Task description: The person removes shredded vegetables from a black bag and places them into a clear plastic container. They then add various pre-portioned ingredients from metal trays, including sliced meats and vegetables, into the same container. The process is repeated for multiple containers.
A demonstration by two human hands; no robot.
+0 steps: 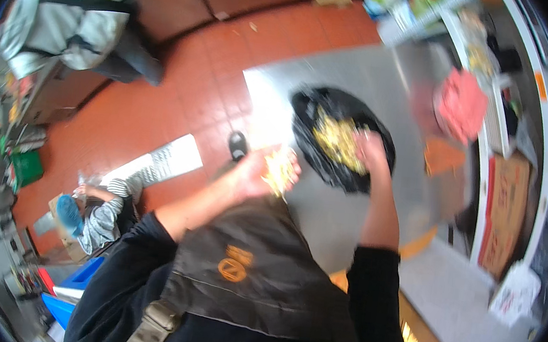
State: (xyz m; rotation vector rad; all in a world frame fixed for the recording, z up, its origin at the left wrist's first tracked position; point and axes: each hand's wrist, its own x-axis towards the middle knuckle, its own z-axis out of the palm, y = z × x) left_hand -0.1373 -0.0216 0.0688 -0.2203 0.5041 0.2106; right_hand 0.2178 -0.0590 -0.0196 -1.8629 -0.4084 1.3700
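Note:
A black plastic bag (380, 127) lies wide open on the steel table (359, 63), with a heap of pale yellow bean sprouts (338, 141) inside it. On my upturned left hand (262, 170), beside the bag's left edge, rests a clump of the same sprouts, the fingers curled around it. My right hand (371, 151) reaches over the bag's right side, its fingers closed at the heap of sprouts. Blur and the sprouts partly hide those fingertips.
A pink bag (460, 105) stands at the table's right, beside shelving with a cardboard box (505, 212). A white bag (516, 293) lies at lower right. Leftward, one person in a blue hair cover (70, 215) works low; another in a grey top (68, 32) stands farther off. The floor (194, 69) is red tile.

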